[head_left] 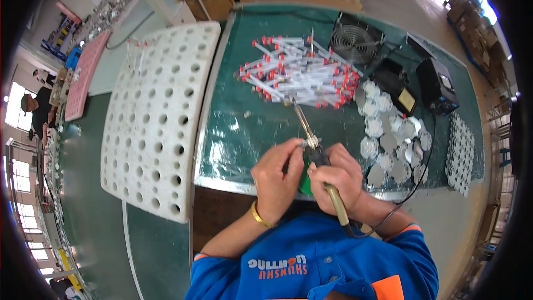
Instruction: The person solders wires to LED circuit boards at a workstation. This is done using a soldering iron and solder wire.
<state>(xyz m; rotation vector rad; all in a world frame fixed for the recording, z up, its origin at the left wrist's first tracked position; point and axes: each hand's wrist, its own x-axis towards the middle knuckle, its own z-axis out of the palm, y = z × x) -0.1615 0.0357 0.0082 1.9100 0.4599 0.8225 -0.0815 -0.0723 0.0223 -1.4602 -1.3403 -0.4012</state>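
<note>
My right hand (340, 173) is closed round a soldering iron (336, 204) with a cream handle, a dark grip and a long metal shaft pointing away from me. A cord trails from the handle's lower end to the right. My left hand (278, 172) is beside it, thumb and forefinger pinched close to the metal part. Something small shows at those fingertips, too small to make out. Below and between the hands, a green object (306, 182) is partly hidden. Beyond them lies a heap of white tubes with red ends (302, 72).
Round silvery plates (388, 139) lie spread to the right; more plates (461, 153) form a block at the table edge. Behind stand a fan (355, 41), an iron stand with yellow sponge (407, 100) and a black box (438, 86). A holed white foam board (161, 116) lies left.
</note>
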